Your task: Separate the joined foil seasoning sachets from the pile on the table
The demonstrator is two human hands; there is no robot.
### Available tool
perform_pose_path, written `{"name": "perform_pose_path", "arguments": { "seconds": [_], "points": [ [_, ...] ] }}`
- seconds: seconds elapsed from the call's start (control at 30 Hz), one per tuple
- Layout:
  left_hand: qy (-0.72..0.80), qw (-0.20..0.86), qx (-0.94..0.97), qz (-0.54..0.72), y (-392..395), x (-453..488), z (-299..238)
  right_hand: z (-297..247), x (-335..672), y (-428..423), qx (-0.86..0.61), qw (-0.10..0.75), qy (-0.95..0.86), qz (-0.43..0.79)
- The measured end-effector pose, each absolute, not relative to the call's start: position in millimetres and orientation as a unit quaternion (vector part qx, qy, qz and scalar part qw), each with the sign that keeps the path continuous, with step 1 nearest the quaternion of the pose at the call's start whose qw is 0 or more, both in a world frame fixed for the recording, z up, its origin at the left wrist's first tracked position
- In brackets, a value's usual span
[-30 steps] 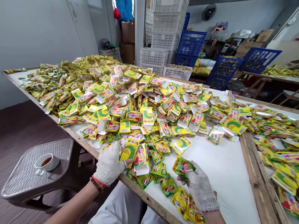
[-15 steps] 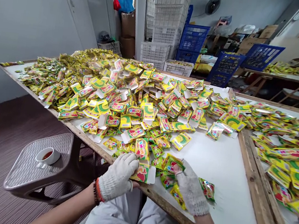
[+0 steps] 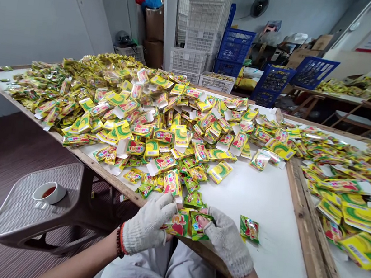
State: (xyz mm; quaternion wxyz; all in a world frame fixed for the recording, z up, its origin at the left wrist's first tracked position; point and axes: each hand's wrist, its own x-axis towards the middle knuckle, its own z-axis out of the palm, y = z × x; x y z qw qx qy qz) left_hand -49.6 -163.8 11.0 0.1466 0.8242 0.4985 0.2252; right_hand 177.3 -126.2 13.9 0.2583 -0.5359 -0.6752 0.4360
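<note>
My left hand (image 3: 151, 219), in a white knit glove with bare fingertips, is closed on a small yellow and green candy box (image 3: 176, 223) at the table's front edge. In my gloved right hand (image 3: 227, 238) a green candy packet (image 3: 199, 225) is pinched between thumb and fingers. The packet is up against the right end of the box; whether part of it is inside, I cannot tell. Beyond my hands lie loose green packets (image 3: 194, 199) and a box standing out from the heap (image 3: 173, 184). Another packet (image 3: 249, 229) lies alone to the right.
A large heap of boxes and packets (image 3: 148, 107) covers the left and middle of the white table (image 3: 266, 200). A wooden strip (image 3: 302, 209) divides it from more boxes at right. At left, a plastic stool (image 3: 19, 208) bears a cup (image 3: 49, 193). Crates (image 3: 207, 23) stand behind.
My right hand has moved left with the green packet, bringing it to the box's open end. My left hand keeps hold of the box. The view has shifted slightly.
</note>
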Motion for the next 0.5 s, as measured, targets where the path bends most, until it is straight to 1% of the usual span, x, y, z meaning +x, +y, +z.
{"name": "perform_pose_path", "arguments": {
  "seconds": [0.13,0.2,0.3,0.4,0.43,0.5],
  "points": [
    [0.530,0.161,0.792,0.258,-164,-39,6,14,173,-127,-0.553,0.286,-0.686,0.376],
    [0.549,0.159,0.772,0.279,-165,-33,2,14,169,-129,-0.554,0.284,-0.692,0.367],
    [0.531,0.160,0.787,0.270,-164,-27,0,16,166,-128,-0.549,0.266,-0.696,0.378],
    [0.530,0.141,0.797,0.253,-161,-25,1,20,169,-127,-0.569,0.271,-0.690,0.357],
    [0.535,0.133,0.795,0.252,-160,-25,2,21,171,-128,-0.569,0.268,-0.684,0.369],
    [0.540,0.121,0.794,0.251,-157,-27,3,24,175,-130,-0.558,0.254,-0.657,0.438]
  ]
}}
